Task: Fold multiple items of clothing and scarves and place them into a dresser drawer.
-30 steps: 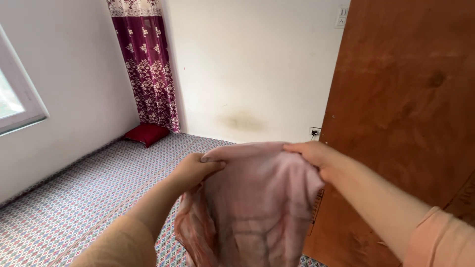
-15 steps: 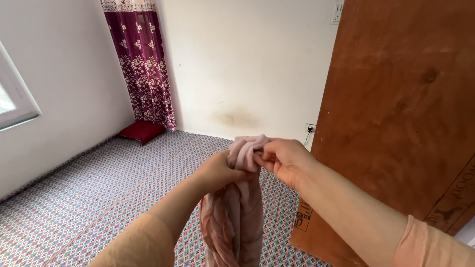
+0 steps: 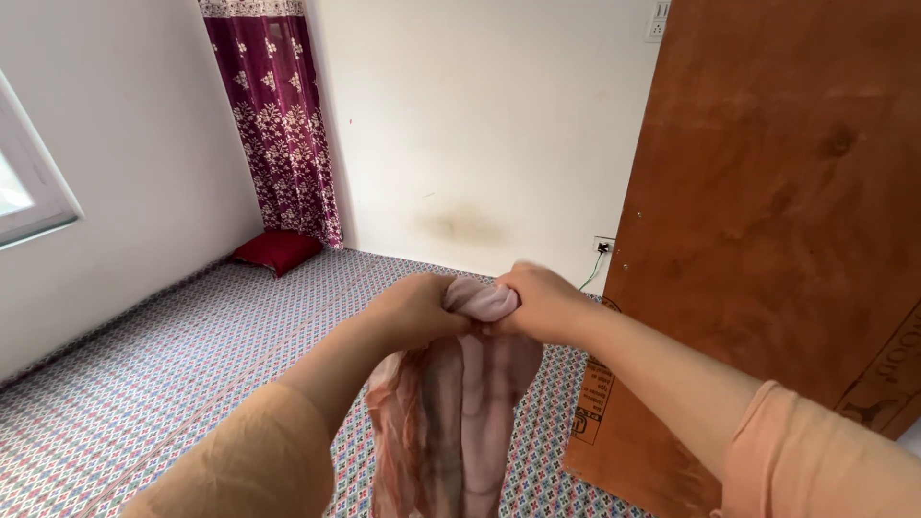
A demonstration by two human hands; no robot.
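A thin pink cloth (image 3: 460,412) with faint darker stripes hangs down in front of me, bunched at its top. My left hand (image 3: 414,309) grips the bunched top edge from the left. My right hand (image 3: 540,299) grips the same edge from the right, its knuckles up. The two hands are close together, almost touching, with a small fold of cloth showing between them. The cloth's lower end runs out of view at the bottom.
A large brown wooden board (image 3: 767,221) stands on the right. The floor has a patterned mat (image 3: 173,374). A maroon flowered curtain (image 3: 278,115) hangs in the far corner, a red cushion (image 3: 278,251) below it. A window (image 3: 24,182) is on the left wall.
One second ago the hands held the cloth spread wide. They came together and bunched its top edge. Since half a second ago the hands turned slightly and the cloth fanned out a little below.
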